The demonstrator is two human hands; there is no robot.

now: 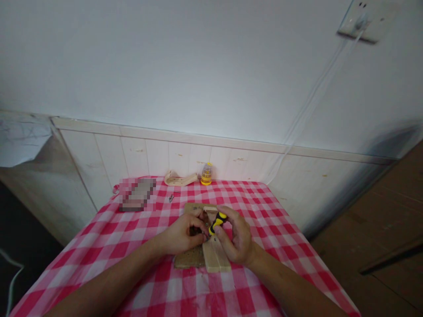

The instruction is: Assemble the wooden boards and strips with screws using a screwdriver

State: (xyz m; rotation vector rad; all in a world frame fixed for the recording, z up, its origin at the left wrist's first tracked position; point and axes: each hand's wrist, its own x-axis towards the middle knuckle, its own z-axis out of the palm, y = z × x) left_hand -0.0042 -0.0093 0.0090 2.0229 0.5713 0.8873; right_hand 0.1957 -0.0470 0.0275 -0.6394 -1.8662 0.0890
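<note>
My right hand [235, 237] grips a short yellow-and-black screwdriver [217, 222], its tip pointing down and left. My left hand [183, 234] is closed in a pinch right at the tip; what it pinches is too small to make out. Both hands hover over a brown perforated board [191, 257] with pale wooden pieces [216, 259] lying on it, in the middle of a table with a red-and-white checked cloth [271, 233].
At the table's far edge lie a curved wooden part [178, 179], a small yellow jar [206, 174], a blurred-out flat object [137, 193] and a small dark screw-like bit [171, 198]. A panelled wall stands behind. A cable hangs from a wall socket [360, 24].
</note>
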